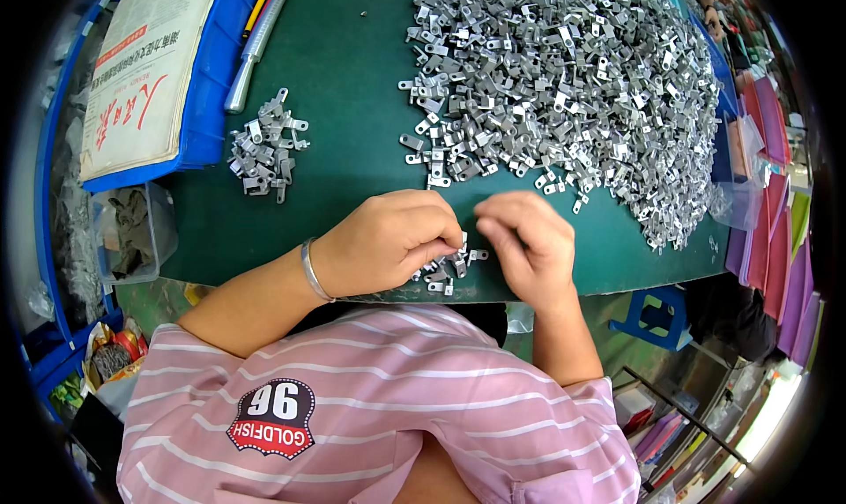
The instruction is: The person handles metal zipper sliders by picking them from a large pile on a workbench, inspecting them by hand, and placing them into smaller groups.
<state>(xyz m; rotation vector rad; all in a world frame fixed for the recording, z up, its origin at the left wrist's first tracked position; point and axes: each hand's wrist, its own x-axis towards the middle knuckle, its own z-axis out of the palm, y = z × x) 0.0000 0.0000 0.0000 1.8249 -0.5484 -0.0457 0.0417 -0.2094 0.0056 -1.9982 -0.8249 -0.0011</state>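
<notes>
My left hand [388, 240], a metal bangle [312, 270] on its wrist, is closed in a pinch near the table's front edge. A small silver metal bracket [463, 239] shows at its fingertips. Under and beside these fingers lies a small cluster of similar brackets [438, 286], partly hidden by the hand. Just to the right, my right hand [533, 244] is held with curled fingers above the green table [352, 72]. Motion smears its fingertips, so whether they grip anything is unclear.
A large heap of metal brackets [564, 81] covers the far right of the table. A smaller pile [269, 147] lies left, near a metal-shafted tool [247, 68]. A blue bin [204, 134] holds newspapers [141, 72]. A clear plastic box [163, 231] stands below it; a blue stool [652, 317] is lower right.
</notes>
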